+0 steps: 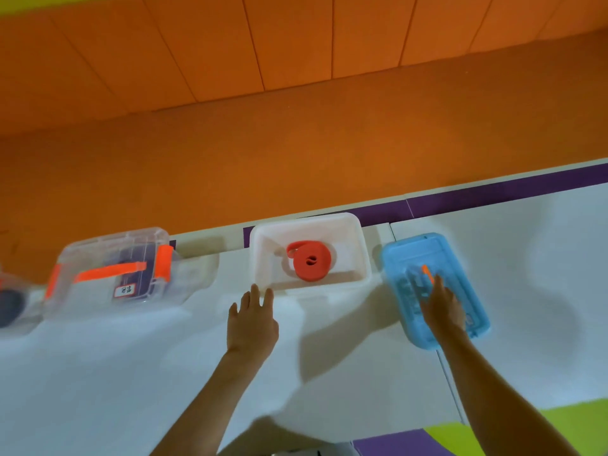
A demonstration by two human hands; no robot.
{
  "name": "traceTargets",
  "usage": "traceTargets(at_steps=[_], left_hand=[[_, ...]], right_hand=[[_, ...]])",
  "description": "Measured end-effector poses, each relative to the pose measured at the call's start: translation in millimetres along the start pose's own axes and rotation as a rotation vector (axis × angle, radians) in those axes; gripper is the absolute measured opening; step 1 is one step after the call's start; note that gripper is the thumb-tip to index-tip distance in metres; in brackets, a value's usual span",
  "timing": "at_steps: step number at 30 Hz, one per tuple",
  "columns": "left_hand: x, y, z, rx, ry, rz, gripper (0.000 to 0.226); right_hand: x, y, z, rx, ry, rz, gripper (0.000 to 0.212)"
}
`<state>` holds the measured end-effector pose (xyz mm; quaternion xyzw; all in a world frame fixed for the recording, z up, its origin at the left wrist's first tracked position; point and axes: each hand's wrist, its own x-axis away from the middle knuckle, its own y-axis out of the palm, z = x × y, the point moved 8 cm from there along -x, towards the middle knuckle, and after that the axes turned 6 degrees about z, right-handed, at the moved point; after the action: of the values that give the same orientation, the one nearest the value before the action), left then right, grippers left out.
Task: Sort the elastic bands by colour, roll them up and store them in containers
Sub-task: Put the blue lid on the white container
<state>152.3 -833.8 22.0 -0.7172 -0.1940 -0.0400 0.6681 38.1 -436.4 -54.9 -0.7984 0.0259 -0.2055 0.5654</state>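
Surface (329, 373): white, holding a row of containers along its far edge.

White container (267, 255): centre of the row, lid off. It stands open, presumably so that the roll could go in from above.

Red band (312, 263): the task's thing at this moment. It is wound into a flat coil and lies on the floor of the white container, with one loose loop sticking out on its left. It is the only band in there, which fits sorting by colour.

Blue lid (460, 274): flat on the surface just right of the white container, within easy reach for closing. A small orange tab (427, 271) shows near its middle.

Right hand (442, 311): rests on the blue lid with its fingers reaching towards the orange tab. Blur hides whether they curl round the handle or only lie on it, so the grasp cannot be told.

Left hand (253, 324): released, with fingers spread, holding nothing. It hovers at the near left corner of the white container, probably to steady it.

Clear container (88, 255): left of the white one, lid on, with orange clasps and handle. A dark band (131, 260) shows through its wall and a label (125, 290) faces near. It appears finished.

Far-left container (23, 320): cut by the frame edge, with a dark roll (10, 306) inside.

Step in hand: judged to be taking up the blue lid to cover the red band's container.
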Motion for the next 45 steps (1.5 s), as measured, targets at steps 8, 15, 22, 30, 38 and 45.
traceTargets(at_steps=[8, 15, 22, 30, 38, 45], left_hand=[[-3, 6, 8, -0.027, -0.043, -0.002, 0.069], [-1, 3, 5, 0.068, -0.045, 0.054, 0.055], [-3, -11, -20, 0.514, -0.144, 0.107, 0.062], [-38, -30, -36, 1.172, -0.265, 0.203, 0.068], [-48, -1, -49, 1.221, -0.408, 0.287, 0.062], [-70, -7, -51, 1.263, -0.436, 0.313, 0.052]], right_hand=[[-32, -12, 40, -0.233, 0.260, 0.155, 0.019], [-38, -72, -8, -0.313, 0.072, 0.306, 0.017], [-6, -99, -149, -0.298, -0.394, 0.413, 0.013], [54, -28, -254, -0.312, -0.681, 0.189, 0.026], [60, -3, -252, -0.450, -0.643, 0.142, 0.029], [24, 17, -197, -0.197, -0.438, 0.029, 0.067]])
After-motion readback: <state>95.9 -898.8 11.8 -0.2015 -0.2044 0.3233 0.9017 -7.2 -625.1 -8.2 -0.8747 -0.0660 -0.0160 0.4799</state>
